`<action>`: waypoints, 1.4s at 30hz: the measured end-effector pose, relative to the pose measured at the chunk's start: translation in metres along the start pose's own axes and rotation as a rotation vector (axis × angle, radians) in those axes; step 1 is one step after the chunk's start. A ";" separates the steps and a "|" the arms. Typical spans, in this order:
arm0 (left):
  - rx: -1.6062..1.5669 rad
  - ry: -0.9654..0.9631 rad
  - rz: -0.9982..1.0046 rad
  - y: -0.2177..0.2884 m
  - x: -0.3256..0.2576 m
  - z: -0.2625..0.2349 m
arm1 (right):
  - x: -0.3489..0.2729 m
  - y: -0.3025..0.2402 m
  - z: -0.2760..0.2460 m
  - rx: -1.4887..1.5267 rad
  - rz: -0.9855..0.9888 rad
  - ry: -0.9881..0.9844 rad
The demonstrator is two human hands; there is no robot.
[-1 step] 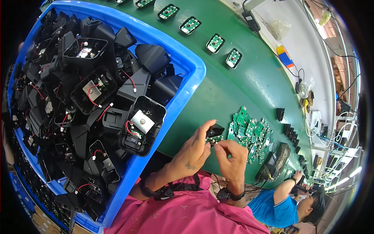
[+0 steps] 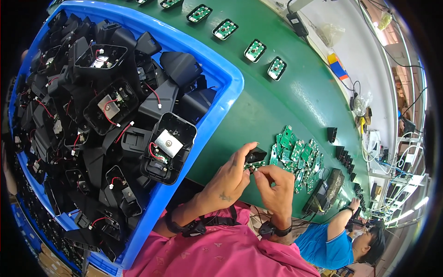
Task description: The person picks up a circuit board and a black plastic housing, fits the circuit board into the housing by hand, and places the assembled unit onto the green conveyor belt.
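My left hand [image 2: 227,176] is closed around a small black plastic housing [image 2: 255,156], held over the front of the green table. Along the housing's near side shows a green circuit board [image 2: 254,165] with small white parts. My right hand [image 2: 278,188] meets it there, thumb and forefinger pinched together at the board's edge. Whatever lies between those fingertips is too small and hidden to name. Just beyond my right hand is a heap of loose green circuit boards [image 2: 302,157] on the table.
At my left stands a blue bin [image 2: 221,69] piled with black housings [image 2: 168,150] with red wires. Board-fitted housings [image 2: 277,69] line the green table [image 2: 249,108]. A dark box-shaped device [image 2: 328,191] and small black housings [image 2: 344,157] lie right. A co-worker in blue [image 2: 327,242] sits beyond.
My right hand has shifted very slightly, still pinching at the board. The co-worker's hand at the right has moved a little. The housing in my left hand stays in place.
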State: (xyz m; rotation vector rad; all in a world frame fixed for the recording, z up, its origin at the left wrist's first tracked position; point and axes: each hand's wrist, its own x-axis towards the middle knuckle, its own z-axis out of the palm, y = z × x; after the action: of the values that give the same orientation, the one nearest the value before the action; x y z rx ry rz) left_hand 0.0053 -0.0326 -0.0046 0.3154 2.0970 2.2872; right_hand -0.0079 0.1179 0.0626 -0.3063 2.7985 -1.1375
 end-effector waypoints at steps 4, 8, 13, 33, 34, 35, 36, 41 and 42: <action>0.026 -0.048 0.006 0.007 0.000 -0.001 | 0.007 0.000 -0.013 -0.020 0.006 -0.110; 0.057 -0.105 0.000 0.010 0.000 -0.005 | 0.011 -0.005 -0.019 -0.012 0.010 -0.196; 0.054 -0.165 -0.053 0.013 -0.001 -0.008 | 0.010 -0.004 -0.022 0.002 0.010 -0.223; 0.249 0.074 -0.023 0.003 -0.011 0.002 | 0.007 0.008 0.004 0.025 -0.139 -0.161; 0.109 0.102 -0.158 0.006 -0.014 0.000 | 0.006 0.007 0.008 0.063 -0.165 -0.105; -0.023 0.125 -0.305 0.010 -0.016 -0.004 | 0.007 -0.002 0.002 0.086 -0.069 -0.101; -0.115 0.097 -0.352 0.016 -0.013 -0.007 | 0.009 -0.003 0.001 0.067 -0.013 -0.027; -0.370 0.037 -0.225 -0.006 -0.009 -0.006 | 0.004 0.019 -0.001 0.275 0.063 -0.073; -0.458 0.027 -0.276 -0.007 -0.007 -0.006 | 0.004 0.019 -0.005 0.339 0.127 -0.107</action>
State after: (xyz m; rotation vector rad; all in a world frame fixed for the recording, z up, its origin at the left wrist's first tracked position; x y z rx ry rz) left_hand 0.0107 -0.0394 -0.0127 -0.0185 1.4468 2.5032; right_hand -0.0149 0.1336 0.0532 -0.1496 2.4385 -1.4836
